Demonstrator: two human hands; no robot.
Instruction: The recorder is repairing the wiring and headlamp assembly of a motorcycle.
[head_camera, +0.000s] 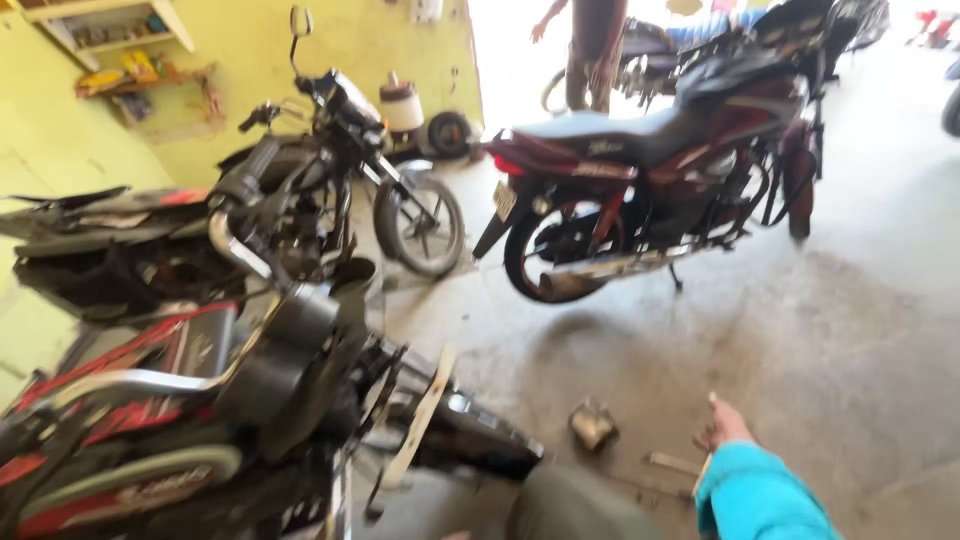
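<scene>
- Metal part (592, 423) lay on the concrete floor (800, 330), just left of my right hand (722, 427); not touched, nothing lifted that I could see.
- Right hand, in a teal sleeve (755, 495), was stretched low over the floor toward a thin flat strip (672, 462) lying near it. Hand was blurred and seen from behind, so I couldn't tell if the fingers were open or curled on something.
- Left hand wasn't in view.
- Progress, my read: early. The stripped bike (230, 400) at my left stood partly taken apart, panels off, bare frame and exhaust pipe showing; loose bits on the floor were still lying about.
- My knee (575, 505) sat at the bottom edge, between that bike and the hand.
- Around: maroon motorcycle (660, 170) parked ahead on its stand, well apart from the hand. Black motorcycle (340, 160) by the yellow wall (400, 40), a shelf (110, 30) above.
- Another person (590, 45) stood far back at the doorway, beside more parked bikes.
- In the way: the stripped bike's protruding rear end (470, 435) was near the metal part, crowding the left side.
</scene>
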